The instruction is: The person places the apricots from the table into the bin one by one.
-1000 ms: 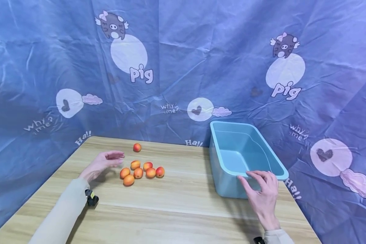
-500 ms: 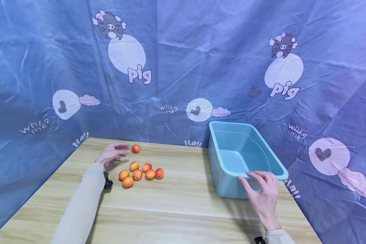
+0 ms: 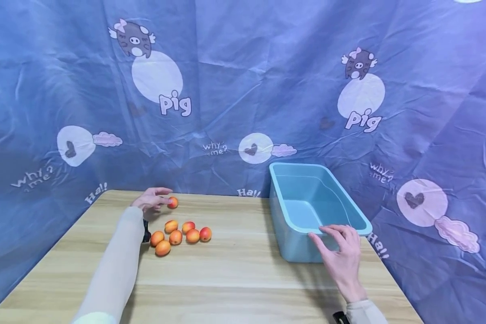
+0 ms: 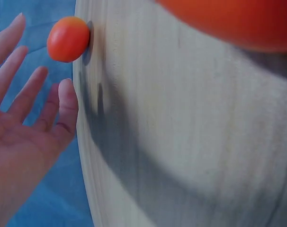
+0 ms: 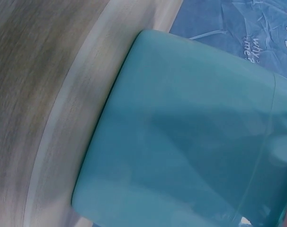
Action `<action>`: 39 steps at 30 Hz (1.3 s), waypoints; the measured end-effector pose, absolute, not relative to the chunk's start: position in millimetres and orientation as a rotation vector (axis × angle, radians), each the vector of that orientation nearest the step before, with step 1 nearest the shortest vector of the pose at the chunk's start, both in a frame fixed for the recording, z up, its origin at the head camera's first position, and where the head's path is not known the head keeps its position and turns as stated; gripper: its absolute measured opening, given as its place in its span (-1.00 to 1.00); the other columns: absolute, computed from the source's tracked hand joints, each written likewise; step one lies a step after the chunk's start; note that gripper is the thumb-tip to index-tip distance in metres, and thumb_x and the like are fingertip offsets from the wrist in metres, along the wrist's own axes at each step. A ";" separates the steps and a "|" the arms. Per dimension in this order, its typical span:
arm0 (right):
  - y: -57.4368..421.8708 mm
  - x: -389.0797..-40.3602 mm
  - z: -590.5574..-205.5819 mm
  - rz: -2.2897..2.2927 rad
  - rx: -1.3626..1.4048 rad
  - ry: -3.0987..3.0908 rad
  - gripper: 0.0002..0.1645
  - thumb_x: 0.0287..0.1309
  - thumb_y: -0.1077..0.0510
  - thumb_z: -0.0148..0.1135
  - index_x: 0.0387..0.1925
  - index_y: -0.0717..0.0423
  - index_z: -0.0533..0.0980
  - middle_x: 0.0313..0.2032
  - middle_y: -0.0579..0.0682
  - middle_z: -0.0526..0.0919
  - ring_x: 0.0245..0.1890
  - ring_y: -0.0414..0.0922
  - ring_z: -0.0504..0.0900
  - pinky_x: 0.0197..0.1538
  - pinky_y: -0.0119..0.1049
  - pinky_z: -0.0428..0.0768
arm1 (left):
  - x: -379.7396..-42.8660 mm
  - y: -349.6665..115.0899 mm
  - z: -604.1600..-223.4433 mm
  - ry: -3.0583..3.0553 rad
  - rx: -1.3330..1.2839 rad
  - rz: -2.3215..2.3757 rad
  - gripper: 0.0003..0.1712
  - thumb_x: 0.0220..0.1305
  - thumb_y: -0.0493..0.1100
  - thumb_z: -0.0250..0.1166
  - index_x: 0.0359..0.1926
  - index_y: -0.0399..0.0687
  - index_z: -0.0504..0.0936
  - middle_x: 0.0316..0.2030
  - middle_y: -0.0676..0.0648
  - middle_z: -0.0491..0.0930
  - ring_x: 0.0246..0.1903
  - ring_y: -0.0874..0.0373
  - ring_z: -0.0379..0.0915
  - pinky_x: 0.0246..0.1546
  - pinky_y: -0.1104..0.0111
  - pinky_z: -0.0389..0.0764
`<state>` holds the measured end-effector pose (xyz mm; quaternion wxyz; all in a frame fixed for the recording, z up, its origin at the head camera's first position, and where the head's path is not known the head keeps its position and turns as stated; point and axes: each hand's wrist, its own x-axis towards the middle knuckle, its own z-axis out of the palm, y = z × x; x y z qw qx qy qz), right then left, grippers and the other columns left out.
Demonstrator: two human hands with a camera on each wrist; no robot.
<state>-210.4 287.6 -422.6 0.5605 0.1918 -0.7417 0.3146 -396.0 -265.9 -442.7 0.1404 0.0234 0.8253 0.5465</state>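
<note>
At the table's far edge lies a lone orange-red apricot (image 3: 173, 202). My left hand (image 3: 150, 200) reaches beside it with fingers extended; in the left wrist view a gap shows between the fingertips and that apricot (image 4: 68, 39). Several more apricots (image 3: 176, 237) sit grouped a little nearer to me. On the right stands a blue plastic bin (image 3: 295, 247), whose near rim my right hand (image 3: 342, 256) pinches between thumb and fingers. The right wrist view is mostly filled by the bin's outer wall (image 5: 181, 127), with only a sliver of the hand at the corner.
A light wood-grain table (image 3: 227, 279) carries everything. Behind it and along both sides hangs a blue printed cloth (image 3: 227, 108), close to the far edge. The bin stands near the table's right side.
My left hand has moved forward and right, past the grouped apricots, to the lone one at the back. The right hand keeps its hold on the bin's rim. The head view has shifted slightly.
</note>
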 end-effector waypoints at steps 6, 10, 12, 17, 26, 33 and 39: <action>287.0 -209.9 -421.1 0.744 0.438 -1.765 -0.42 -0.01 -0.28 0.43 -0.38 0.21 0.70 -0.37 0.15 0.64 -0.22 0.11 0.44 0.35 -0.26 0.20 | -402.3 -260.8 -440.5 2.398 0.112 1.477 -0.27 0.26 -0.20 0.31 0.40 -0.27 0.27 0.38 -0.32 0.26 -0.02 0.12 0.40 -0.01 0.15 0.53; 285.1 -209.1 -420.8 0.745 0.433 -1.777 -0.42 0.00 -0.27 0.43 -0.38 0.21 0.70 -0.36 0.15 0.65 -0.21 0.09 0.45 0.33 -0.26 0.22 | -403.1 -260.1 -442.2 2.375 0.134 1.428 -0.27 0.27 -0.23 0.31 0.40 -0.29 0.26 0.36 -0.32 0.28 -0.32 0.24 0.36 -0.25 0.34 0.55; 283.3 -208.7 -420.9 0.742 0.432 -1.784 -0.42 0.00 -0.27 0.43 -0.38 0.21 0.70 -0.36 0.15 0.65 -0.21 0.08 0.45 0.33 -0.26 0.22 | -401.0 -260.8 -442.3 2.366 0.122 1.409 -0.28 0.26 -0.25 0.31 0.39 -0.30 0.27 0.31 -0.28 0.35 -0.43 0.25 0.34 -0.35 0.39 0.53; 280.9 -208.0 -421.2 0.737 0.423 -1.788 -0.40 0.03 -0.30 0.40 -0.38 0.21 0.69 -0.36 0.15 0.64 -0.20 0.09 0.45 0.34 -0.28 0.20 | -396.2 -263.7 -442.4 2.319 0.108 1.427 -0.35 0.19 -0.33 0.30 0.31 -0.36 0.37 -0.10 -0.02 0.63 -0.53 0.30 0.36 -0.39 0.43 0.53; 281.7 -208.0 -418.6 0.742 0.420 -1.786 -0.43 0.01 -0.27 0.42 -0.36 0.20 0.70 -0.35 0.14 0.63 -0.20 0.10 0.44 0.34 -0.29 0.19 | -394.4 -268.4 -447.3 2.257 0.133 1.484 -0.41 0.11 -0.41 0.31 0.20 -0.47 0.44 -0.43 0.10 0.65 -0.54 0.29 0.40 -0.43 0.45 0.46; 281.8 -206.0 -418.8 0.740 0.410 -1.794 -0.45 -0.05 -0.23 0.48 -0.36 0.21 0.70 -0.34 0.15 0.65 -0.20 0.15 0.45 0.26 -0.39 0.19 | -384.6 -270.7 -449.0 2.323 0.117 1.438 -0.38 0.08 -0.30 0.43 0.18 -0.39 0.49 -0.25 0.06 0.66 -0.56 0.29 0.38 -0.45 0.43 0.47; 280.8 -205.8 -417.7 0.738 0.408 -1.804 -0.44 -0.02 -0.24 0.46 -0.35 0.20 0.70 -0.33 0.15 0.65 -0.19 0.14 0.45 0.22 -0.41 0.19 | -375.9 -277.6 -451.8 2.340 0.115 1.458 -0.37 0.05 -0.23 0.48 0.16 -0.32 0.52 -0.18 0.03 0.65 -0.38 0.23 0.41 -0.36 0.39 0.49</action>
